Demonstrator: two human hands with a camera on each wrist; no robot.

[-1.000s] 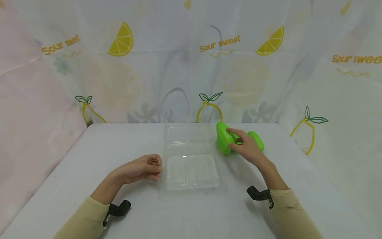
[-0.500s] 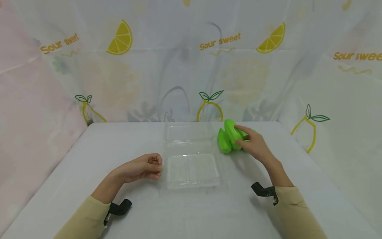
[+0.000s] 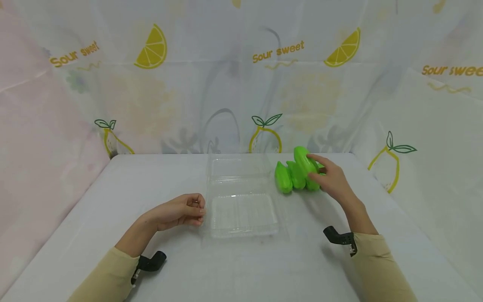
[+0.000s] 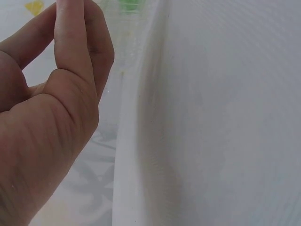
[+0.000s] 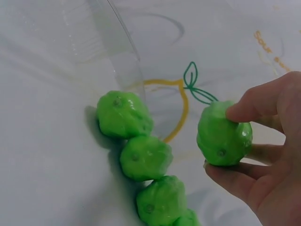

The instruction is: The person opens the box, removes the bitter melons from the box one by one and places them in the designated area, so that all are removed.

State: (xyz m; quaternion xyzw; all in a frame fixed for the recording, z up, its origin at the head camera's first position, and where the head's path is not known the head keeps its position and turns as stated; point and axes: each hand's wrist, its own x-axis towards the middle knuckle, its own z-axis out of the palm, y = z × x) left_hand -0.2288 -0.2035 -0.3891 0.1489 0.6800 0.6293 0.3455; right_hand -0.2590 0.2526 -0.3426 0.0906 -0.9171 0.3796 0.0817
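Note:
My right hand grips a bright green bitter melon between thumb and fingers. It holds the melon above a row of like bitter melons at the table's back right. The right wrist view shows the held melon end-on, clear of the row. A clear plastic box lies with its lid folded back, mid-table. At the box's left edge my left hand pinches the rim with curled fingers; in the left wrist view those fingertips run out of frame.
White cloth covers the table. Behind it hangs a printed curtain with lemon drawings, close to the lid and the melons. A black wrist camera sticks out from the right sleeve, another from the left.
My right hand has moved rightwards with one melon, which has risen a little over the others. More of the row shows now. My left hand and the box stay put.

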